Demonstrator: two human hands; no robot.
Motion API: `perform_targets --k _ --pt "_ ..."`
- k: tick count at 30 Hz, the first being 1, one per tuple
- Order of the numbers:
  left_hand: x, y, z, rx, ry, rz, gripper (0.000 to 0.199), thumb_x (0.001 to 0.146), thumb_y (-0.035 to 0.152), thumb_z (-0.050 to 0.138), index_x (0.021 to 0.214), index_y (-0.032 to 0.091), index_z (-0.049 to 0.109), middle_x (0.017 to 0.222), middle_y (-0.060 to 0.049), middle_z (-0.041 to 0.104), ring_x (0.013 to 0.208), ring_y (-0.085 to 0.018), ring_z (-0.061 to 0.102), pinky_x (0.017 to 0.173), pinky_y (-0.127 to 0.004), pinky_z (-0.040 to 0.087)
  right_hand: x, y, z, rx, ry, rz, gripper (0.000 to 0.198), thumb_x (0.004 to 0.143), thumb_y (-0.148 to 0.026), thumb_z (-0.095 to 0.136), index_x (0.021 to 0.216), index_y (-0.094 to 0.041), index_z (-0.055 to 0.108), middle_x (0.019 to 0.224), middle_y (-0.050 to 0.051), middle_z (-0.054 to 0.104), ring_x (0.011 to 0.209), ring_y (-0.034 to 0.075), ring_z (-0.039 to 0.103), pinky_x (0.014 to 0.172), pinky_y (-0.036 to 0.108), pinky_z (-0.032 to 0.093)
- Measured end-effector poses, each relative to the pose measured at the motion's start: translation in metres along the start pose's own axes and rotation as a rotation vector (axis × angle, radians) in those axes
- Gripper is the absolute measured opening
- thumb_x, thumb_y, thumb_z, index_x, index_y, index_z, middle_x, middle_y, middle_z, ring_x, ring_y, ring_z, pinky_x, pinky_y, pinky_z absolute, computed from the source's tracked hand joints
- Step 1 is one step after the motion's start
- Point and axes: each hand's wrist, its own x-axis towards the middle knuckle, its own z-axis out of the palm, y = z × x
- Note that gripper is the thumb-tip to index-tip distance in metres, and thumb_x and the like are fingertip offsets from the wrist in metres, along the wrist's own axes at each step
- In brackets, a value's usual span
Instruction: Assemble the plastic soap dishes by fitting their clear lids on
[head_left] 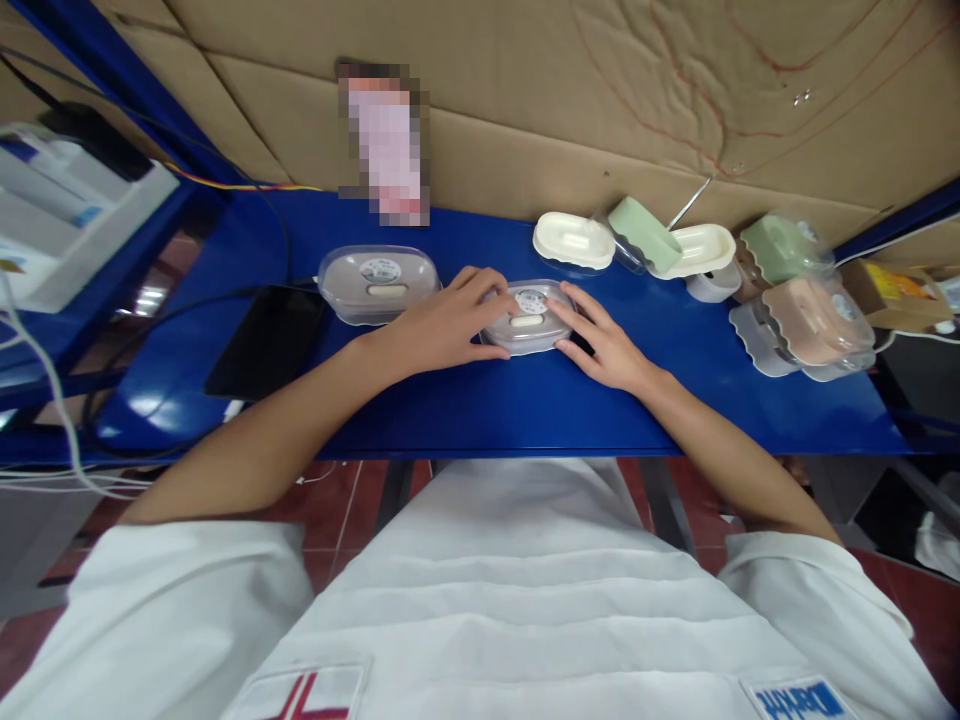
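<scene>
In front of me on the blue table lies a small oval plastic box (528,338) with a clear lid, a round printed label and a pale oval piece on top. Its left end is gripped by my left hand (450,322), the thumb at the near edge and the fingers bent over the lid. My right hand (609,348) grips the right end, thumb near the front and fingers reaching over the lid to the back edge. Parts of both ends are hidden under the fingers. A larger, similar clear-lidded box (381,285) sits just left of my left hand.
A black phone-like device (266,340) with cables lies left. Cream tray (574,240), green container (643,232) and another cream tray (697,250) stand at the back right. Stacked pink (817,320) and green boxes (780,245) occupy the right end. Cardboard (510,110) lines the back.
</scene>
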Motion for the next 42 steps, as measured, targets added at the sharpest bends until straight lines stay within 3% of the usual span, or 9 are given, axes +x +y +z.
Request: perform_targets --k 6,13,18,23,27,30,36,38,42 --pt "0.001 0.010 -0.004 0.099 -0.038 -0.050 0.046 0.092 0.033 0.077 0.133 0.018 0.064 0.141 -0.018 0.058 0.132 -0.039 0.057 0.112 -0.059 0.052 -0.003 0.001 0.000 -0.107 0.062 -0.084 0.068 0.111 -0.049 0.051 0.174 -0.039 0.027 0.179 0.003 0.030 0.162 0.032 0.039 0.131 0.056 0.041" --pt "0.000 0.018 -0.009 0.298 0.140 -0.235 0.052 0.098 0.008 0.047 0.149 0.014 0.055 0.159 -0.023 0.051 0.148 -0.039 0.051 0.122 -0.060 0.043 0.014 -0.019 0.004 -0.346 -0.035 -0.081 0.049 0.112 -0.038 0.044 0.159 -0.027 0.055 0.163 0.014 0.056 0.130 0.036 0.067 0.105 0.056 0.055" --pt "0.001 0.032 -0.009 0.317 0.172 -0.196 0.050 0.101 0.007 0.042 0.147 0.015 0.059 0.154 -0.021 0.058 0.140 -0.037 0.058 0.112 -0.056 0.052 0.057 -0.012 0.010 -0.321 -0.022 -0.078 0.054 0.113 -0.032 0.036 0.163 -0.019 0.049 0.167 0.017 0.049 0.145 0.035 0.056 0.115 0.054 0.049" --pt "0.001 0.034 0.001 0.316 0.122 -0.100 0.037 0.103 0.013 0.046 0.132 0.015 0.069 0.137 -0.018 0.068 0.121 -0.035 0.068 0.098 -0.050 0.057 0.065 0.025 -0.008 -0.405 0.091 0.163 0.060 0.109 -0.031 0.041 0.166 -0.013 0.041 0.166 0.021 0.049 0.152 0.039 0.046 0.124 0.061 0.037" --pt "0.001 0.032 0.010 0.316 0.087 -0.033 0.028 0.107 0.020 0.049 0.124 0.016 0.072 0.127 -0.014 0.072 0.108 -0.030 0.072 0.092 -0.046 0.058 0.052 0.040 -0.024 -0.495 0.006 0.305 0.047 0.106 -0.026 0.050 0.148 -0.009 0.063 0.138 0.022 0.070 0.130 0.041 0.061 0.115 0.061 0.041" --pt "0.001 0.034 0.013 0.280 0.080 0.016 0.029 0.108 0.023 0.051 0.131 0.018 0.069 0.134 -0.014 0.070 0.116 -0.029 0.071 0.096 -0.044 0.058 0.041 0.026 -0.027 -0.444 -0.022 0.194 0.037 0.109 -0.031 0.051 0.132 -0.014 0.074 0.125 0.017 0.076 0.117 0.036 0.066 0.106 0.055 0.045" --pt "-0.001 0.035 0.020 0.234 0.005 0.078 0.042 0.106 0.031 0.062 0.146 0.018 0.060 0.146 -0.018 0.064 0.135 -0.034 0.062 0.107 -0.047 0.053 0.018 -0.019 -0.026 -0.203 -0.098 -0.149 0.041 0.113 -0.046 0.048 0.132 -0.022 0.075 0.120 0.011 0.078 0.112 0.027 0.070 0.098 0.043 0.049" --pt "-0.002 0.032 0.022 0.213 -0.040 0.108 0.032 0.107 0.033 0.062 0.134 0.018 0.067 0.139 -0.015 0.068 0.128 -0.032 0.066 0.106 -0.045 0.053 0.016 -0.010 -0.034 -0.228 -0.021 -0.096 0.043 0.113 -0.046 0.046 0.137 -0.024 0.072 0.131 0.012 0.076 0.122 0.028 0.068 0.105 0.045 0.048" --pt "-0.004 0.027 0.025 0.169 -0.060 0.133 0.024 0.108 0.034 0.062 0.122 0.018 0.073 0.139 -0.013 0.070 0.123 -0.029 0.069 0.108 -0.043 0.051 0.016 0.049 -0.060 -0.439 0.235 0.289 0.054 0.110 -0.048 0.046 0.153 -0.018 0.061 0.154 0.018 0.063 0.146 0.037 0.054 0.120 0.057 0.039"
